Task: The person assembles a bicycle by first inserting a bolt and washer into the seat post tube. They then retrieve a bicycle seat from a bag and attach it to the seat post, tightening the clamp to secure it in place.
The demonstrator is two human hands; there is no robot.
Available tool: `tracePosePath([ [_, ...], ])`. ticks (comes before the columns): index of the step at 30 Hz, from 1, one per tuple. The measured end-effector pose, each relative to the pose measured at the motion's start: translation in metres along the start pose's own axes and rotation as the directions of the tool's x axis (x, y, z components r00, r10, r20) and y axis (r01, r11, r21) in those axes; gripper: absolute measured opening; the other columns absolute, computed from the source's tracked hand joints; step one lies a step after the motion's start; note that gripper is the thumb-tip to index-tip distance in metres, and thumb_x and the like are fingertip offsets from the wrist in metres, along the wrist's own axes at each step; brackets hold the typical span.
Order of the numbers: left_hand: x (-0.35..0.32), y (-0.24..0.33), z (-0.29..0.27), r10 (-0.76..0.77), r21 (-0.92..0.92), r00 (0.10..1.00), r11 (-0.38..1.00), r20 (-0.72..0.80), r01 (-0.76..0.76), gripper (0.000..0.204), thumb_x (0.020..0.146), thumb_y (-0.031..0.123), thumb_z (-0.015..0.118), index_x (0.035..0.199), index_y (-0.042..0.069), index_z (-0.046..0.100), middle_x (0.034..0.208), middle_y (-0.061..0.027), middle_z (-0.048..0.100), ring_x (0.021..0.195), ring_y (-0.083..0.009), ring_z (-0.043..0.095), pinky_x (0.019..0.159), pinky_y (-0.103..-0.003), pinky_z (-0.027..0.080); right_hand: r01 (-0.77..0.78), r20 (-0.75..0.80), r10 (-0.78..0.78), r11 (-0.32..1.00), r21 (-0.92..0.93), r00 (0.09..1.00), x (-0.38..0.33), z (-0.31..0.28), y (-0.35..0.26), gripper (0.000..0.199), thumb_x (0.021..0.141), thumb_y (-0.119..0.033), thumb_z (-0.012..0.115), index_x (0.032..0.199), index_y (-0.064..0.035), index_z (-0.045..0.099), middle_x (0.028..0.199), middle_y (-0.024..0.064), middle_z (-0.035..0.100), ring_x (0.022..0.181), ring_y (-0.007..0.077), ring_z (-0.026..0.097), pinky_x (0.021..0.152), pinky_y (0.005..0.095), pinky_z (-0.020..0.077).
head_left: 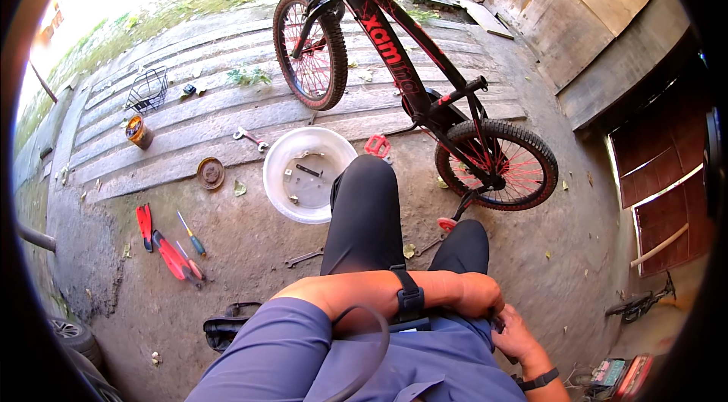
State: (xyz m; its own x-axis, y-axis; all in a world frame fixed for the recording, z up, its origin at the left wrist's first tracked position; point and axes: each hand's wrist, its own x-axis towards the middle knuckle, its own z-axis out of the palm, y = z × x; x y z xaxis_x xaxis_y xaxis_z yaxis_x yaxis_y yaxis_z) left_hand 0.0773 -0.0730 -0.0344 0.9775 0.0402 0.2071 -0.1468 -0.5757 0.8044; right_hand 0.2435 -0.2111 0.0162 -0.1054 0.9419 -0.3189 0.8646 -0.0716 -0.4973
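Note:
My left forearm crosses my lap, and my left hand (479, 294) is curled at my right hip. Against it sits my right hand (519, 335), its fingers closed too. Something small and dark may be between them, but the fingers hide it. In front of my knees stands a black and red bicycle (388, 42) with thick tyres, a red pedal (377, 146) and a second red pedal (447, 224). Left of my knee, a translucent white basin (274, 188) holds a dark bolt-like piece (309, 171) and several small metal parts.
Red-handled tools (173, 256), a screwdriver (192, 235) and a wrench (305, 259) lie on the ground. Further off are another wrench (250, 138), a brown lid (211, 173), an open tub (139, 133) and a wire basket (147, 89). A black bag (221, 332) lies by my left side.

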Motion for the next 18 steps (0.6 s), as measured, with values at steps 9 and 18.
tracePosePath([
  [9,-0.005,0.012,-0.003,-0.054,-0.011,0.993,0.998,0.106,0.056,0.031,0.075,0.015,0.062,0.105,0.008,0.066,0.095,-0.0180,0.067,0.093,-0.0362,0.063,0.082,-0.044,0.048,-0.209,-0.064,0.216,0.973,0.099,0.974,-0.031,0.035,0.038,0.041,0.075,-0.010,0.067,0.115,-0.0057,0.061,0.114,0.0209,0.057,0.109,0.0379,0.055,0.091,0.0394,0.0476],
  [18,-0.013,0.013,-0.004,-0.099,-0.044,0.992,0.994,0.076,0.102,0.031,0.074,0.018,0.063,0.103,0.006,0.065,0.095,-0.0183,0.067,0.093,-0.0365,0.063,0.082,-0.044,0.048,-0.152,-0.263,0.169,0.985,0.085,0.950,-0.010,0.042,0.013,0.038,0.080,-0.007,0.063,0.117,-0.0046,0.057,0.106,0.0187,0.063,0.095,0.0346,0.065,0.086,0.0377,0.0508],
])
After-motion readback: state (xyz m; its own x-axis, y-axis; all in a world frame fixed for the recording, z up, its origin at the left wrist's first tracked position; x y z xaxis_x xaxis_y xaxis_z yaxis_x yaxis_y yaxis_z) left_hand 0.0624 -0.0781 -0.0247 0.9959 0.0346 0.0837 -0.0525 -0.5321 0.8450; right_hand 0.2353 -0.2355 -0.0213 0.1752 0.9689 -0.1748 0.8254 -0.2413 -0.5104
